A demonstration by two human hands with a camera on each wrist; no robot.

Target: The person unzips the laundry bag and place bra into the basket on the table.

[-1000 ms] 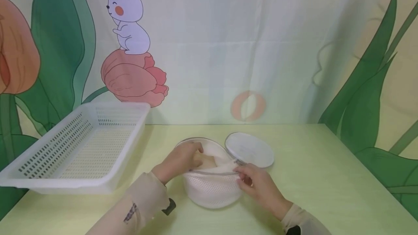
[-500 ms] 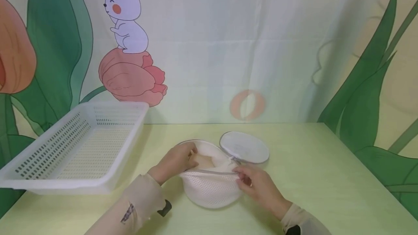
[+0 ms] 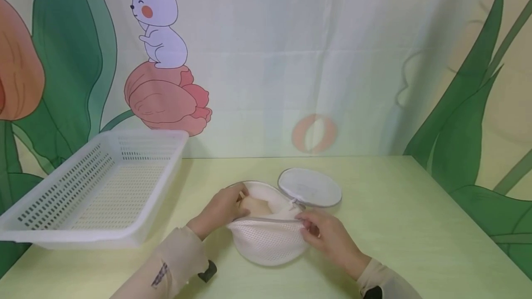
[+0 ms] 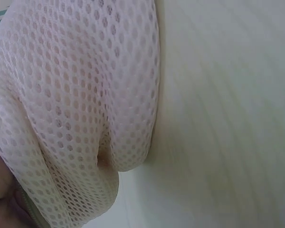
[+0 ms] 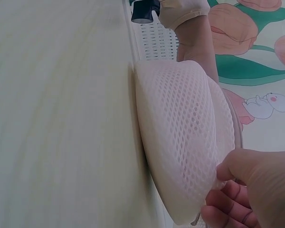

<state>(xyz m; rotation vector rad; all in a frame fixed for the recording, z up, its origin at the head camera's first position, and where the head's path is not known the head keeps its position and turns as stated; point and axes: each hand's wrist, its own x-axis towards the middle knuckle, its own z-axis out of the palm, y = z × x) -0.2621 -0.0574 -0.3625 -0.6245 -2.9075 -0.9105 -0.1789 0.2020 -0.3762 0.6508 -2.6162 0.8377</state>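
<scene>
A white mesh laundry bag (image 3: 270, 243) stands on the table with its round top unzipped, its front wall sagging. Its round lid (image 3: 309, 187) lies folded back behind it to the right. Inside sits a beige, cloth-like piece (image 3: 256, 206), its kind unclear. My left hand (image 3: 216, 211) reaches over the left rim; its fingers and thumb hold the near end of that piece, with the fingertips partly hidden. My right hand (image 3: 332, 236) pinches the bag's right rim by the zipper, thumb outside, as the right wrist view also shows. In the left wrist view, mesh covers most of that hand.
A white perforated plastic basket (image 3: 137, 197) stands on the left of the pale yellow-green table (image 3: 399, 225). Behind the table hangs a printed cloth (image 3: 257, 82) with a rabbit and flowers.
My left hand has moved slightly left and down, and the bag's left rim has shifted outward with it. The lid has shifted a little left. The right hand keeps its pinch in place.
</scene>
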